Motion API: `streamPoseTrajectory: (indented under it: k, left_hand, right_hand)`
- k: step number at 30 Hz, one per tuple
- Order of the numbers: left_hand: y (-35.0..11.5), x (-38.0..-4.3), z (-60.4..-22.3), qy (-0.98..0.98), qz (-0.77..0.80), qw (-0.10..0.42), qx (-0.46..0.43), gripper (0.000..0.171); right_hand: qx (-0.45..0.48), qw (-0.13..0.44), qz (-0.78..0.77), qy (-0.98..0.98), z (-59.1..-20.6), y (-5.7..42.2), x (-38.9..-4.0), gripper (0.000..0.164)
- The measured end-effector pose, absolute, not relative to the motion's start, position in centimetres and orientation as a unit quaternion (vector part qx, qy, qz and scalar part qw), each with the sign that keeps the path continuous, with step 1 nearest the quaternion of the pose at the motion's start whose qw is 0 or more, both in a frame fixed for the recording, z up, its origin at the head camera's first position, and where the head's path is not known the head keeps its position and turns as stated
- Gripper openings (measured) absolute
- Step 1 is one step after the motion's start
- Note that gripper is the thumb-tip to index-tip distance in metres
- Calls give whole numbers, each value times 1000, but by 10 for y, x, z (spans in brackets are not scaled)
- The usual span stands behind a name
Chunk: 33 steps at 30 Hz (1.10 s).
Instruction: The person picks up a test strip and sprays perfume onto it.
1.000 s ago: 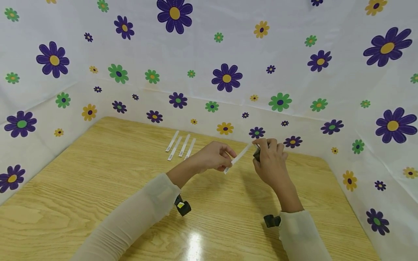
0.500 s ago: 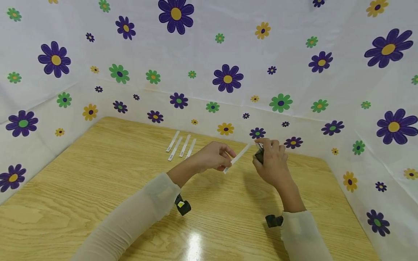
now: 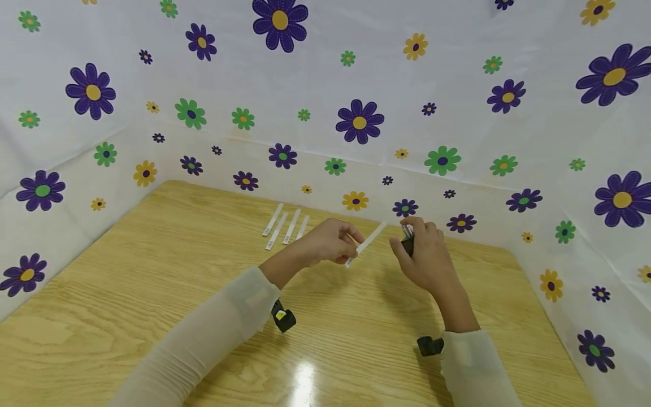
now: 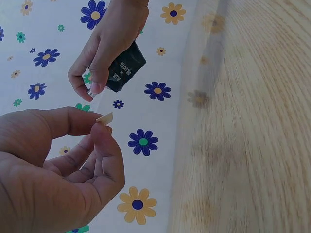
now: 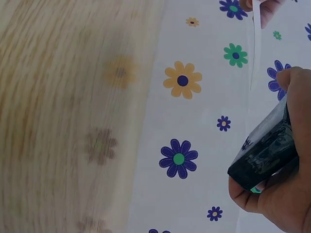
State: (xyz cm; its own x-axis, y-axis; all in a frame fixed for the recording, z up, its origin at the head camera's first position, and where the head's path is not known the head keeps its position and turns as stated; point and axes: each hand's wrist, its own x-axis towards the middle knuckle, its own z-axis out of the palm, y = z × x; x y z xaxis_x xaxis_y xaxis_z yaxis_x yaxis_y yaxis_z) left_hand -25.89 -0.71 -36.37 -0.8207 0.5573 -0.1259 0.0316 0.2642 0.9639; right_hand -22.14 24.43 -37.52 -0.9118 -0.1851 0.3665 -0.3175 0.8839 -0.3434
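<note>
Between thumb and index finger, my left hand (image 3: 330,242) pinches a white paper test strip (image 3: 372,236) near its labelled end. The strip slants up to the right, off the table; in the left wrist view only its short end (image 4: 105,118) shows. My right hand (image 3: 431,257) grips a dark perfume bottle (image 4: 127,67) with light lettering, its index finger up by the silver spray top (image 3: 407,229). Held tilted in the right wrist view, the dark bottle (image 5: 267,153) is partly covered by the fingers. A small gap separates the bottle from the strip's far end.
Several more white strips (image 3: 276,230) lie side by side on the wooden table (image 3: 203,254), left of my hands; my left arm partly covers one. Flower-printed white cloth (image 3: 305,130) walls the table at the back and sides.
My right hand with the perfume bottle has drawn slightly away from the strip, widening the gap. My left hand keeps its pinch on the strip. The head view has shifted a little.
</note>
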Motion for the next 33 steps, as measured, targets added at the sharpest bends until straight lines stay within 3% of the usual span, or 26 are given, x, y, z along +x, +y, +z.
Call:
streamPoseTrajectory:
  k: [7,19,33]
  left_hand:
    - [-11,-264,-364,758,577,232,196,26]
    - [-28,-277,-368,768,576,220,172,28]
    - [-42,-299,-383,783,574,213,109,28]
  right_hand:
    - [134,158,236,-949,-377,245,-220,44]
    - [156,126,223,-954,-382,236,-224,54]
    - [220,96,197,-951,-389,233,-238,53]
